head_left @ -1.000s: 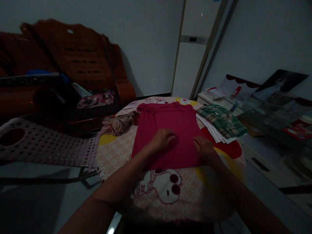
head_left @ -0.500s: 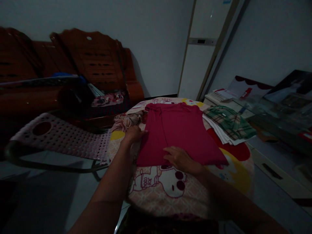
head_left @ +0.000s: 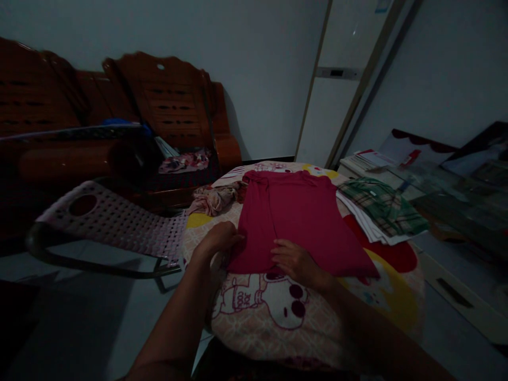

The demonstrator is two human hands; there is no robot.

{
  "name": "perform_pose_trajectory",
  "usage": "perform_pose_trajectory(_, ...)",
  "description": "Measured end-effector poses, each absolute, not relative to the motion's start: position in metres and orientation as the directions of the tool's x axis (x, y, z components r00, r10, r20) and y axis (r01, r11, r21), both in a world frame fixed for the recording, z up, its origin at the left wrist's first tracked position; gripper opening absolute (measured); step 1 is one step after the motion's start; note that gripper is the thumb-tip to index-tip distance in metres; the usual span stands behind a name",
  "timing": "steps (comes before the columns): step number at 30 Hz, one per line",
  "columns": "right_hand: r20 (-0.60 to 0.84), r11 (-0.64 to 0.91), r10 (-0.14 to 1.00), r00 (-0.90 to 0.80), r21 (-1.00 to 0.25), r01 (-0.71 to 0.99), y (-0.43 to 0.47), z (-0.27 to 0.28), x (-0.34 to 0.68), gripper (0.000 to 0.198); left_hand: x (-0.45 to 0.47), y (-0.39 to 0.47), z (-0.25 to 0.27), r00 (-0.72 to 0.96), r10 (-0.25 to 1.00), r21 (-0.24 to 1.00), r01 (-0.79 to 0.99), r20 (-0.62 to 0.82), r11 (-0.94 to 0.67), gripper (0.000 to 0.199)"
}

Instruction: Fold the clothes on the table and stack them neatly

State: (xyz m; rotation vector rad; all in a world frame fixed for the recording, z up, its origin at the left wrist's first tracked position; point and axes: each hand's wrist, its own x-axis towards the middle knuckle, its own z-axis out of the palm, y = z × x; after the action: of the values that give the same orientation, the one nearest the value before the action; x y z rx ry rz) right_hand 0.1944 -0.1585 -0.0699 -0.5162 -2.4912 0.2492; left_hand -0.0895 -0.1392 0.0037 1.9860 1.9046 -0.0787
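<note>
The left hand [head_left: 219, 238] is at the garment [head_left: 304, 211] edge, finger grip unclear. The right hand [head_left: 298, 263] rests atop, fingers slightly apart.

Weak, cool light from a source out of frame leaves the room dim, its pale wall [head_left: 270, 79] dulled to blue-grey. A soft shadow falls beside the wooden seat [head_left: 170, 106], where polished wood catches a faint sheen. A small glint marks the tall white unit [head_left: 353, 47]. Fine folds sink into the magenta garment [head_left: 301, 217], and shade darkens the near edge of the bench [head_left: 257, 338]. Uprights lean through the wide lens; detail smears at far right.
</note>
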Motion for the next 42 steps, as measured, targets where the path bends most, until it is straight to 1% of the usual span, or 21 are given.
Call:
perform_pose_trajectory(3, 0.492, 0.882, 0.448, -0.746, -0.379, 0.279, -0.159, -0.07, 0.193, 0.02, -0.099, -0.141, 0.001, 0.088, 0.939, 0.296, 0.955, -0.334, 0.016, 0.038)
perform_pose_trajectory(5, 0.471, 0.862, 0.472, -0.746, -0.426, 0.276, -0.16, -0.069, 0.192, 0.018, -0.103, -0.142, -0.002, 0.084, 0.93, 0.31, 0.95, -0.359, 0.034, 0.038)
perform_pose_trajectory(7, 0.437, 0.849, 0.485, -0.757, -0.444, 0.287, -0.163, -0.068, 0.19, 0.017, -0.105, -0.141, -0.001, 0.077, 0.922, 0.28, 0.959, -0.381, 0.036, 0.035)
perform_pose_trajectory(9, 0.407, 0.847, 0.482, -0.776, -0.445, 0.292, -0.165, -0.067, 0.189, 0.016, -0.103, -0.135, 0.004, 0.054, 0.93, 0.209, 0.978, -0.363, 0.025, 0.03)
perform_pose_trajectory(11, 0.388, 0.845, 0.478, -0.788, -0.447, 0.292, -0.165, -0.066, 0.188, 0.016, -0.096, -0.121, 0.016, 0.038, 0.966, 0.151, 0.988, -0.256, 0.001, 0.024)
perform_pose_trajectory(13, 0.385, 0.839, 0.481, -0.788, -0.462, 0.287, -0.165, -0.065, 0.188, 0.016, -0.082, -0.098, 0.028, 0.066, 0.995, 0.152, 0.987, -0.075, -0.054, 0.021)
perform_pose_trajectory(14, 0.391, 0.836, 0.482, -0.784, -0.472, 0.279, -0.165, -0.065, 0.187, 0.017, -0.072, -0.084, 0.033, 0.097, 0.995, 0.171, 0.98, 0.008, -0.097, 0.021)
perform_pose_trajectory(16, 0.411, 0.834, 0.481, -0.774, -0.488, 0.259, -0.164, -0.066, 0.187, 0.017, -0.049, -0.052, 0.037, 0.194, 0.972, 0.256, 0.941, 0.134, -0.223, 0.027)
perform_pose_trajectory(18, 0.428, 0.833, 0.478, -0.767, -0.497, 0.242, -0.164, -0.067, 0.187, 0.016, -0.026, -0.019, 0.031, 0.248, 0.951, 0.331, 0.896, 0.183, -0.298, 0.03)
perform_pose_trajectory(19, 0.432, 0.832, 0.479, -0.764, -0.5, 0.239, -0.164, -0.067, 0.187, 0.016, -0.016, -0.004, 0.025, 0.247, 0.952, 0.339, 0.893, 0.182, -0.296, 0.031)
perform_pose_trajectory(20, 0.432, 0.829, 0.483, -0.762, -0.505, 0.24, -0.164, -0.068, 0.187, 0.016, -0.008, 0.01, 0.018, 0.233, 0.957, 0.334, 0.9, 0.174, -0.28, 0.032)
perform_pose_trajectory(23, 0.423, 0.822, 0.493, -0.761, -0.514, 0.247, -0.164, -0.072, 0.187, 0.016, 0.003, 0.043, -0.003, 0.1, 0.981, 0.304, 0.941, 0.165, -0.147, 0.035)
perform_pose_trajectory(27, 0.39, 0.813, 0.503, -0.771, -0.515, 0.27, -0.164, -0.074, 0.188, 0.016, -0.001, 0.07, -0.018, -0.045, 0.988, 0.257, 0.966, 0.148, 0.005, 0.034)
perform_pose_trajectory(29, 0.377, 0.814, 0.503, -0.778, -0.509, 0.28, -0.164, -0.074, 0.188, 0.018, -0.005, 0.079, -0.021, -0.083, 0.987, 0.228, 0.972, 0.136, 0.051, 0.037)
perform_pose_trajectory(32, 0.384, 0.83, 0.473, -0.793, -0.497, 0.254, -0.164, -0.07, 0.188, 0.018, -0.008, 0.09, -0.023, -0.114, 0.989, 0.201, 0.975, 0.094, 0.093, 0.036)
perform_pose_trajectory(34, 0.382, 0.835, 0.458, -0.803, -0.494, 0.241, -0.164, -0.066, 0.188, 0.017, -0.009, 0.094, -0.022, -0.148, 0.985, 0.21, 0.97, 0.093, 0.126, 0.037)
perform_pose_trajectory(37, 0.36, 0.84, 0.45, -0.817, -0.482, 0.251, -0.164, -0.062, 0.185, 0.019, -0.008, 0.096, -0.018, -0.21, 0.967, 0.264, 0.95, 0.146, 0.166, 0.039)
perform_pose_trajectory(42, 0.349, 0.852, 0.441, -0.827, -0.453, 0.263, -0.168, -0.062, 0.182, 0.023, 0.001, 0.095, -0.012, -0.224, 0.958, 0.355, 0.923, 0.181, 0.149, 0.039)
